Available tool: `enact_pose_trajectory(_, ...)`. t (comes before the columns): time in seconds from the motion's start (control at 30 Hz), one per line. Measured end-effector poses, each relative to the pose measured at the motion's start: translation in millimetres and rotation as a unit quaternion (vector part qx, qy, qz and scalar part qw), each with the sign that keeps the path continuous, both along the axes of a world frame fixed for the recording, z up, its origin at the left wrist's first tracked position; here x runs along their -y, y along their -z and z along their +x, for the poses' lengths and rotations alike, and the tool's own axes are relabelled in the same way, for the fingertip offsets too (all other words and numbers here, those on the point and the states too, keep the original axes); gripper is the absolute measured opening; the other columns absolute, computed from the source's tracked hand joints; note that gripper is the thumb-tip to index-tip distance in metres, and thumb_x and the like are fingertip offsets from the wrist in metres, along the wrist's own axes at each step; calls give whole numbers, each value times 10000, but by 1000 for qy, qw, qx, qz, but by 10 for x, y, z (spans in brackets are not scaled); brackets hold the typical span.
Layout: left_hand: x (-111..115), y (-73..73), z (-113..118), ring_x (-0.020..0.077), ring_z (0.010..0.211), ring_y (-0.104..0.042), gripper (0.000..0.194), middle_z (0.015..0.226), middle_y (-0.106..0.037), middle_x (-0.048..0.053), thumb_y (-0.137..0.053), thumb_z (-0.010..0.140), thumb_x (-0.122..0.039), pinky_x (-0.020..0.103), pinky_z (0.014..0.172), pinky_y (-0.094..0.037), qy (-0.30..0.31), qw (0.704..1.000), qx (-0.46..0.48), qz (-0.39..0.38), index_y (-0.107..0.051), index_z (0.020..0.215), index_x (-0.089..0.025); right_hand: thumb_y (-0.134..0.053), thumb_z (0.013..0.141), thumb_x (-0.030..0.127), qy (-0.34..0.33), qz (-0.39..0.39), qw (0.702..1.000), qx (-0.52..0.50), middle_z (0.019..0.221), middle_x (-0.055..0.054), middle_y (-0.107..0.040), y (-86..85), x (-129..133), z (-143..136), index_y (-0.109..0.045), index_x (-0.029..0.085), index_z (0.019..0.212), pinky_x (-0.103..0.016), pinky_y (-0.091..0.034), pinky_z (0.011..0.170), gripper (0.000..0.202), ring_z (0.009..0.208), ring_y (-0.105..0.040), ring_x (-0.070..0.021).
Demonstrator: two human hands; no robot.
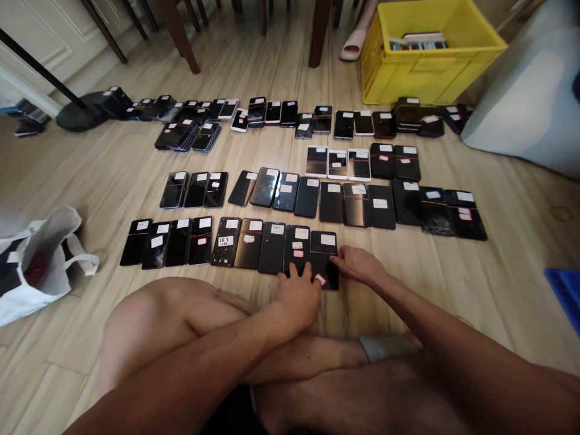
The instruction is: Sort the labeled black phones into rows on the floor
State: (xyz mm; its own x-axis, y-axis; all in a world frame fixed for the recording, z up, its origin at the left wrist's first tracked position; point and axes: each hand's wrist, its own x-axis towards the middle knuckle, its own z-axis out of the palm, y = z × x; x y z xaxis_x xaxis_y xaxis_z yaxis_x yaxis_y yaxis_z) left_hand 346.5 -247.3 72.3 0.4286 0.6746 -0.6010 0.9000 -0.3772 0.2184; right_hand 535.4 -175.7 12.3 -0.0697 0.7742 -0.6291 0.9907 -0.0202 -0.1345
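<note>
The banded smartphone (324, 263) lay flat on the wood-look floor (272, 148), at the right end of the row nearest the person's legs. From where I stood, the left hand (296, 299) had its fingers spread over the lower parts of it and the adjacent smartphone (290, 243); the right hand (362, 264) had thumb and fingers drawn near each other at its right edge, though I couldn't tell whether they clamped it. Light, level pressure seemed best, with fingertips clear of the rubber band (322, 252) and sticker (320, 279).
</note>
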Motion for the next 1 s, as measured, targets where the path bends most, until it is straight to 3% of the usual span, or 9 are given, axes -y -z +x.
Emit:
enact_pose_trajectory(0.3,-1,24,6,504,1485,-348,562,1707,-300,128,-484,989,-277,711,1058,-464,1,1000,-2,-1,-487,1548,-215,-437,1037,413,2,-1,1000,-1,1068,-174,-752,-30,2,-8,-692,121,1113,-340,-441,761,395,1029,-708,-313)
enact_pose_trajectory(1.0,30,12,12,492,1490,-331,597,1708,-289,143,-498,972,-297,709,1070,-446,1,1000,5,-19,-470,1559,-200,-447,1026,444,3,8,1000,-14,964,-151,-757,102,-11,62,-699,122,1111,-319,-418,705,418,929,-708,-288)
